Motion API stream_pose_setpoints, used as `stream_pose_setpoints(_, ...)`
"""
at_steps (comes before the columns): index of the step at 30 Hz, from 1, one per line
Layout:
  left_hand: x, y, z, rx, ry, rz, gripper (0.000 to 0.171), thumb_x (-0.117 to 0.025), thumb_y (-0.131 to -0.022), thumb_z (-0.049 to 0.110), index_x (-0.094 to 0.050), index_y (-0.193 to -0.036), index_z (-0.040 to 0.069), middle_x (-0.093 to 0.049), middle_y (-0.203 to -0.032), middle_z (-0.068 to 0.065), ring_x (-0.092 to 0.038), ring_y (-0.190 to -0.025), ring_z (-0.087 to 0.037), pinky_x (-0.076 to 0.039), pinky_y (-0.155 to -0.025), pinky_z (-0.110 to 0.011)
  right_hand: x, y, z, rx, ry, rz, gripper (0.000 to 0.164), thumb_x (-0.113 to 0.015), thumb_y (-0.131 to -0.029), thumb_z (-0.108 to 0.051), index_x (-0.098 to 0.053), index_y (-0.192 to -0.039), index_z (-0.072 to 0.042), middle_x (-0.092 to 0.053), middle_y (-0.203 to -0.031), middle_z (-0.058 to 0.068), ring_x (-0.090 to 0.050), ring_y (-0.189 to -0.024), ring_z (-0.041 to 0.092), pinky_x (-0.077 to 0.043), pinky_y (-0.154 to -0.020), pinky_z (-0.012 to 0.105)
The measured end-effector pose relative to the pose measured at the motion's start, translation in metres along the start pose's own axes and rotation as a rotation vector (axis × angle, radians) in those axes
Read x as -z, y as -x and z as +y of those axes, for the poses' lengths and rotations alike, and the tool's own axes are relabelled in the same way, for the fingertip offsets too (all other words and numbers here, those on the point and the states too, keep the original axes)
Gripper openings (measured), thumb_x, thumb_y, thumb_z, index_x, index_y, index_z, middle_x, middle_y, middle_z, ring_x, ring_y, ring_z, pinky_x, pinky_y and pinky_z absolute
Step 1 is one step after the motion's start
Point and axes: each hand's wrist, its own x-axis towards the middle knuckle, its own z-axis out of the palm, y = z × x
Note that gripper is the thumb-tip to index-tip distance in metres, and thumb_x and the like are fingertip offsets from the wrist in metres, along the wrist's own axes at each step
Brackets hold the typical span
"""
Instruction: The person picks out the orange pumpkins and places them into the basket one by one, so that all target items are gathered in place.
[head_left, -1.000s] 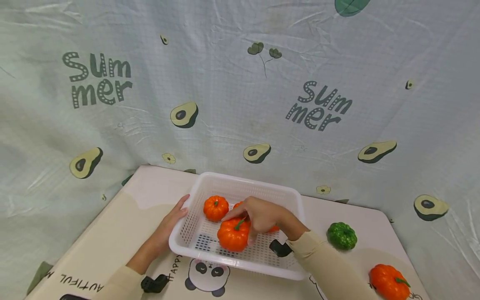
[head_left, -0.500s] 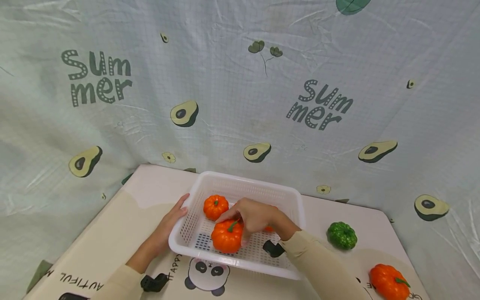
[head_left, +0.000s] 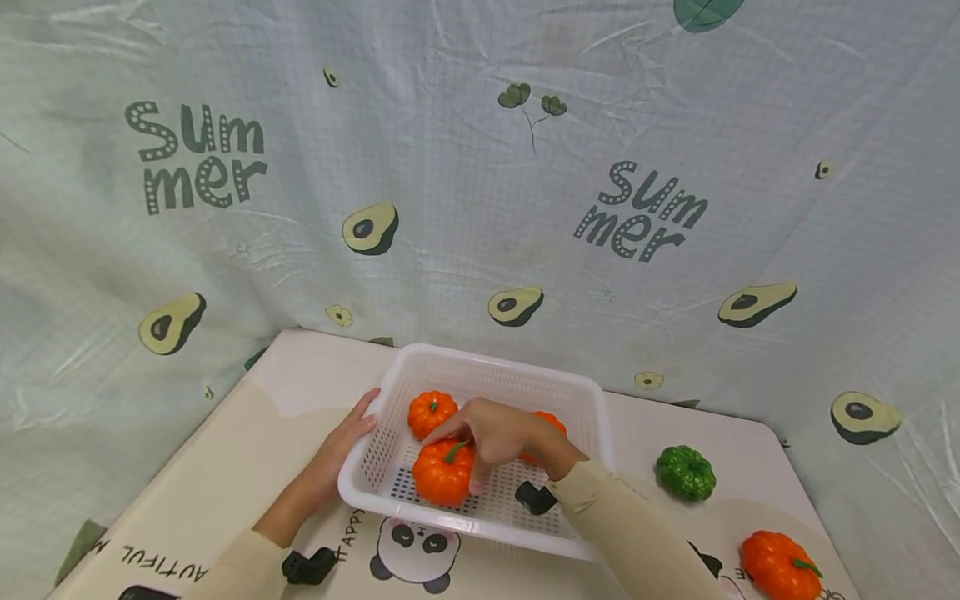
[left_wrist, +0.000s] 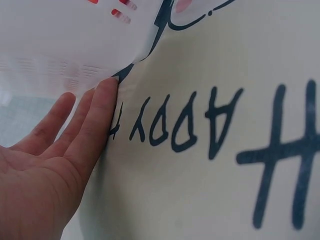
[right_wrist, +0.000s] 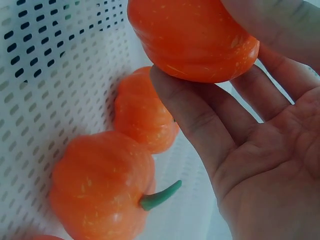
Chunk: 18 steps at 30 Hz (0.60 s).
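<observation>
A bright orange toy pumpkin [head_left: 442,475] with a green stem is held by my right hand [head_left: 504,429] inside a white plastic basket [head_left: 480,527]. In the right wrist view, thumb and fingers pinch that pumpkin [right_wrist: 195,42] from both sides, above the perforated floor. Two more orange pumpkins show there, one large with a green stem [right_wrist: 105,185] and one behind it [right_wrist: 145,110]. My left hand [head_left: 337,454] rests its fairly straight fingers against the basket's left outer side. Up close, those fingertips [left_wrist: 106,90] touch the white wall.
Another small pumpkin [head_left: 432,415] sits at the basket's back left, and one more [head_left: 550,419] is partly behind my right hand. Outside, to the right, a green pumpkin [head_left: 686,473] and an orange pumpkin [head_left: 782,565] lie on the table. A patterned curtain [head_left: 450,167] hangs behind.
My right hand has moved left within the basket with the pumpkin in its grip, uncovering more of a pumpkin at the right. The left hand and the basket stay put.
</observation>
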Motion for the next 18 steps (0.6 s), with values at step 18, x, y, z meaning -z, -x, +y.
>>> stream_pose_setpoints(18,-0.001,0.000,0.000,0.011,0.005,0.001,0.062,-0.031,-0.110,0.042,-0.012,-0.168,0.031,-0.011,-0.177,-0.013,-0.034,-0.150,-0.049,-0.044,-0.113,-0.063,-0.006,-0.016,0.001,-0.072,0.051,0.011,0.079,-0.098,-0.063,-0.003,-0.072,-0.135,-0.025,-0.073,-0.130,-0.010,-0.063,-0.109,0.002,-0.052,-0.102,0.022)
